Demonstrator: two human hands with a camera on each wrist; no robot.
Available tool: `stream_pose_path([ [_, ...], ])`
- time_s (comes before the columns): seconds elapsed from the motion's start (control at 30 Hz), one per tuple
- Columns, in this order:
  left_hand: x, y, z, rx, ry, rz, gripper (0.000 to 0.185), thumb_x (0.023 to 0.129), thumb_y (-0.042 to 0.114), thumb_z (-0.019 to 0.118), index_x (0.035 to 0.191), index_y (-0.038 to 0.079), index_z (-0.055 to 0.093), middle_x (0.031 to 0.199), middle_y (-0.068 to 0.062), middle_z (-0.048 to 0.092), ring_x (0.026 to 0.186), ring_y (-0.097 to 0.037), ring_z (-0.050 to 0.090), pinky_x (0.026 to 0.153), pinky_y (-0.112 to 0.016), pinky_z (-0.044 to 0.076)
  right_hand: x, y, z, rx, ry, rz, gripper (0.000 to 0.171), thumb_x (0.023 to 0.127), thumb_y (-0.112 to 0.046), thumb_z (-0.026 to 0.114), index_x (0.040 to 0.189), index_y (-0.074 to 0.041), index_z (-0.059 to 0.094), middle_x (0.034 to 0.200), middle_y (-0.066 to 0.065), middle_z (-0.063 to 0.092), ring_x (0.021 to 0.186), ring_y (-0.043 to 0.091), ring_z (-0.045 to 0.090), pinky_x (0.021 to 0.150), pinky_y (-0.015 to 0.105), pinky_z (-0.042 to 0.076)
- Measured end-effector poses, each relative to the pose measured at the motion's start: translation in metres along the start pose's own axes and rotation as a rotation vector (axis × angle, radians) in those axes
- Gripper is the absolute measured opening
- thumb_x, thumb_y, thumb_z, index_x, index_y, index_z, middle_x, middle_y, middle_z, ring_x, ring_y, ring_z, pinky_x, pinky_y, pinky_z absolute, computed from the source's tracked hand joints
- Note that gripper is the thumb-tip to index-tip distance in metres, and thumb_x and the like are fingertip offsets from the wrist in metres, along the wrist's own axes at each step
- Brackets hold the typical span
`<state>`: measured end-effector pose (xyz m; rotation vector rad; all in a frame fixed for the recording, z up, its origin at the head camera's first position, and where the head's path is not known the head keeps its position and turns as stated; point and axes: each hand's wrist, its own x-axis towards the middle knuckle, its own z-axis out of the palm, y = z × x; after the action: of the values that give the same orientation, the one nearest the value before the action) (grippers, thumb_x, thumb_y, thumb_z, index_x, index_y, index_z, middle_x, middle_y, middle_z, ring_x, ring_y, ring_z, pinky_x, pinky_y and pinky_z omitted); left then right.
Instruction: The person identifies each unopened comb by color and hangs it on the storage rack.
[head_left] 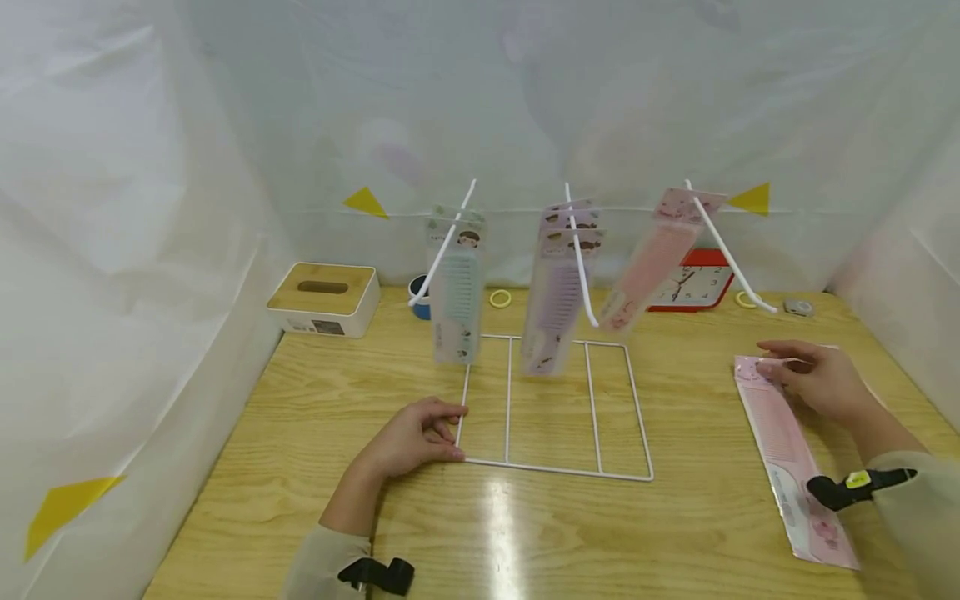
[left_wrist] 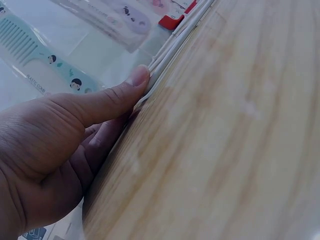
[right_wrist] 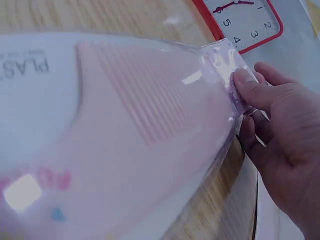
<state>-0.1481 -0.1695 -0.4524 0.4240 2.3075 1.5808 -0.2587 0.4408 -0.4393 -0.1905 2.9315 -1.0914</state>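
A white wire display rack (head_left: 507, 400) stands on the table. My left hand (head_left: 420, 433) holds its front left corner, thumb on the wire, as the left wrist view also shows. Packaged combs hang from its hooks: green ones (head_left: 459, 292) on the left, purple ones (head_left: 555, 300) in the middle, a tilted pink one (head_left: 652, 267) on the right. At the right of the table, my right hand (head_left: 825, 379) pinches the header of another packaged pink comb (head_left: 780, 442). In the right wrist view the thumb presses on that header (right_wrist: 225, 67).
Behind the rack stand a tissue box (head_left: 322, 321) with a wooden lid, a blue round object (head_left: 420, 308) and a red-framed clock (head_left: 697, 283). A yellow ring (head_left: 500, 298) and a small grey object (head_left: 798, 307) lie along the back edge. White sheeting (head_left: 480, 100) encloses the table.
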Motion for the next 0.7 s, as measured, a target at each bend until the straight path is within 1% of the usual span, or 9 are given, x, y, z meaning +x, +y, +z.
stream_pose_path([
  [0.07,0.000,0.001,0.000,0.000,0.000,0.001,0.062,0.078,0.007,0.085,0.134,-0.001,0.061,0.116,-0.018,0.058,0.090,-0.017,0.063,0.080,-0.021,0.060,-0.004,-0.006,0.000,0.076,0.028,0.038,0.055,0.094,-0.033,0.071,0.135,0.000,0.056,0.096,-0.044,0.054,0.082,-0.020,0.055,0.064,0.009,0.052],
  [0.1,0.000,0.002,0.000,0.002,0.002,0.002,0.061,0.078,0.007,0.085,0.134,-0.001,0.061,0.116,-0.018,0.058,0.090,-0.017,0.063,0.080,-0.021,0.060,-0.006,-0.010,0.000,0.107,0.042,0.062,0.057,0.094,-0.036,0.071,0.136,-0.001,0.056,0.095,-0.046,0.055,0.083,-0.021,0.055,0.065,0.007,0.052],
  [0.17,0.000,0.004,-0.001,0.001,0.004,0.004,0.061,0.078,0.007,0.085,0.134,-0.001,0.061,0.115,-0.018,0.058,0.090,-0.017,0.063,0.080,-0.021,0.060,-0.009,-0.019,-0.001,0.183,0.066,0.085,0.056,0.093,-0.035,0.071,0.137,-0.003,0.057,0.094,-0.044,0.058,0.083,-0.021,0.058,0.066,0.006,0.052],
  [0.27,0.000,0.006,-0.001,0.005,0.006,0.006,0.061,0.078,0.007,0.085,0.133,-0.002,0.061,0.115,-0.018,0.059,0.090,-0.017,0.063,0.080,-0.021,0.060,-0.014,-0.035,-0.006,0.321,0.093,0.115,0.047,0.093,-0.030,0.072,0.135,-0.012,0.061,0.094,-0.041,0.064,0.085,-0.019,0.061,0.069,0.006,0.053],
  [0.37,-0.001,0.007,-0.001,0.002,0.004,0.005,0.061,0.078,0.006,0.085,0.133,-0.002,0.061,0.115,-0.018,0.059,0.090,-0.017,0.063,0.080,-0.021,0.060,-0.020,-0.053,-0.010,0.454,0.114,0.104,0.039,0.093,-0.022,0.072,0.131,-0.021,0.065,0.097,-0.036,0.068,0.088,-0.017,0.064,0.070,0.006,0.054],
  [0.47,-0.001,0.006,-0.001,0.001,0.003,0.004,0.061,0.078,0.006,0.085,0.133,-0.002,0.061,0.116,-0.018,0.059,0.090,-0.016,0.063,0.080,-0.021,0.060,-0.024,-0.074,-0.011,0.659,0.135,0.011,0.036,0.093,-0.006,0.069,0.126,-0.019,0.068,0.100,-0.024,0.074,0.089,-0.010,0.068,0.072,0.007,0.055],
  [0.53,-0.001,0.006,-0.001,0.000,0.004,0.005,0.061,0.077,0.005,0.085,0.133,-0.002,0.061,0.116,-0.018,0.059,0.090,-0.016,0.063,0.080,-0.021,0.060,-0.029,-0.090,-0.011,0.763,0.148,-0.063,0.035,0.092,0.002,0.067,0.123,-0.015,0.070,0.100,-0.018,0.076,0.087,-0.006,0.070,0.073,0.008,0.056],
  [0.6,-0.001,0.005,-0.001,0.001,0.004,0.006,0.061,0.077,0.005,0.085,0.133,-0.002,0.061,0.116,-0.018,0.059,0.090,-0.016,0.063,0.080,-0.021,0.060,-0.034,-0.108,-0.010,0.889,0.154,-0.153,0.036,0.091,0.011,0.063,0.121,-0.007,0.070,0.101,-0.009,0.077,0.087,0.001,0.073,0.074,0.011,0.057],
  [0.7,-0.001,0.005,0.000,-0.008,0.000,0.005,0.061,0.077,0.005,0.085,0.133,-0.002,0.061,0.116,-0.018,0.058,0.090,-0.015,0.063,0.079,-0.021,0.060,-0.045,-0.135,-0.013,0.993,0.142,-0.257,0.036,0.092,0.018,0.056,0.119,0.000,0.069,0.101,-0.001,0.077,0.087,0.007,0.074,0.076,0.016,0.059],
])
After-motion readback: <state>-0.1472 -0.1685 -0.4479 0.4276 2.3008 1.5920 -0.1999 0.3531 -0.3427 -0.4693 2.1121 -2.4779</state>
